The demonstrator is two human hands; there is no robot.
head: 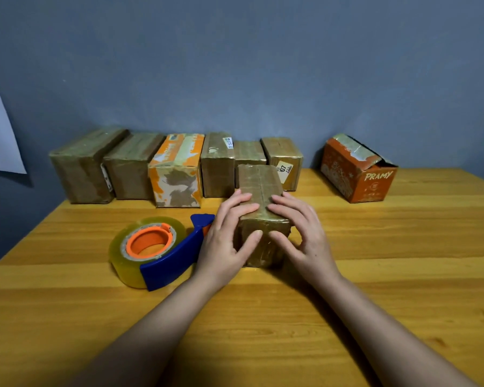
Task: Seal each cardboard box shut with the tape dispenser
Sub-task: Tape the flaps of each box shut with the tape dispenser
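Both hands are on the small taped cardboard box (259,216) that sits in the middle of the worktop (375,275). The left hand (227,236) lies along the box's left side, fingers mostly straight over the top near edge, thumb pressing the front face. The right hand (299,233) mirrors it on the right side, fingers flat on top and thumb on the front. So neither is really gripping, more pressing flat.

Looks to me like the rub-down step: smoothing the tape end where it wraps over the near edge. I'd push from the seam outward with the thumbs so no bubbles stay under it, and keep the box pinned so it doesn't skate on the wood.

The tape dispenser (162,252), blue frame with an orange core and a clear roll, lies just left of the box, nobody touching it. Behind the box a row of taped boxes (176,169) stands along the wall. Well off to the box's right, the orange PRAMY box (358,174) has its flap up, so probably that's next.
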